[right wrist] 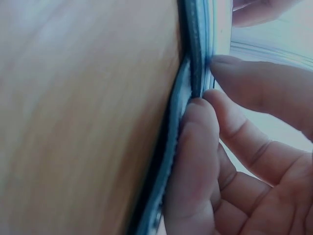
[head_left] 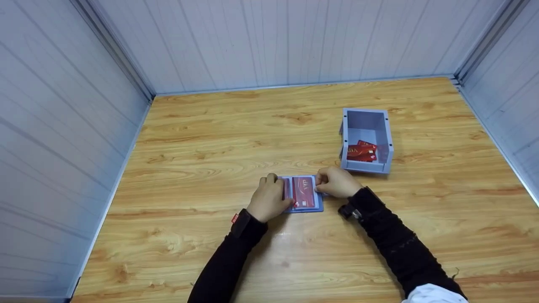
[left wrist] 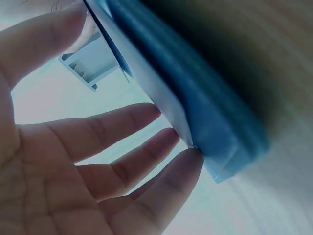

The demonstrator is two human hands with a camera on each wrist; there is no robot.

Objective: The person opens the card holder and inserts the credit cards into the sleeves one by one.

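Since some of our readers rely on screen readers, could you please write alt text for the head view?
A person's left hand and right hand hold a blue card holder showing a red card on a wood-grain table. Beyond it, to the right, a grey bin contains more red cards.

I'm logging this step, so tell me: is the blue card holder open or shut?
Open: between the left hand and right hand, the blue card holder shows a red card on an inside page.

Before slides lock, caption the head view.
Both hands hold a blue card holder near a gray bin of red cards.
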